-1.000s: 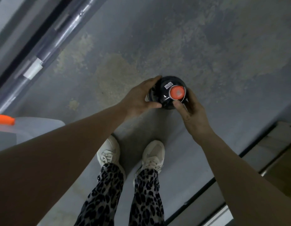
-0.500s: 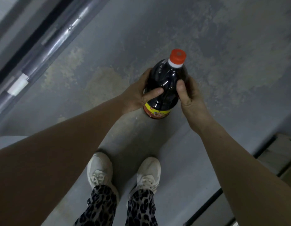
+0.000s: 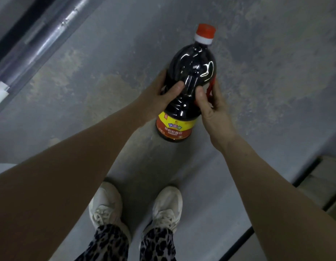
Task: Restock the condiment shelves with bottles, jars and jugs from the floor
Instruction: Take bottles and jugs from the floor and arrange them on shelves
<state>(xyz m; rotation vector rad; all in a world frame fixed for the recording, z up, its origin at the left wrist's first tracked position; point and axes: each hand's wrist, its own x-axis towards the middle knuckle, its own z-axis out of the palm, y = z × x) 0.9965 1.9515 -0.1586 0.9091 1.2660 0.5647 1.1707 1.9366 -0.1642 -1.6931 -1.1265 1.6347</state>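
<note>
Both hands are on the soy sauce bottle (image 3: 189, 72), which sits right between them, clear of the concrete floor (image 3: 276, 91) and out in front of the feet. It is tilted, with the orange-red cap (image 3: 205, 32) pointing away from the person and the base turned back toward them. The yellow and red label (image 3: 175, 127) wraps the lower part, below both hands.

The left hand (image 3: 159, 98) clasps the bottle's left flank, and its thumb (image 3: 174, 88) lies across the glossy dark front. The rest of its fingers curl round behind, out of sight. The right hand (image 3: 212, 106) grips the opposite side at the same height. Its thumb (image 3: 200, 93) presses the front just beside the left thumb, and its fingers (image 3: 217, 91) wrap round the right edge. A red carry handle (image 3: 211, 85) shows along that edge, tucked against the right fingers. So it is a two-handed hold round the bottle's middle, with the neck and cap free above and the label free below.

Down below are two pale sneakers (image 3: 105, 206), side by side under leopard-print trousers (image 3: 110, 243). A metal shelf rail (image 3: 37, 34) runs diagonally across the upper left corner. A cardboard box (image 3: 321, 185) sits at the right edge, well apart from the bottle.
</note>
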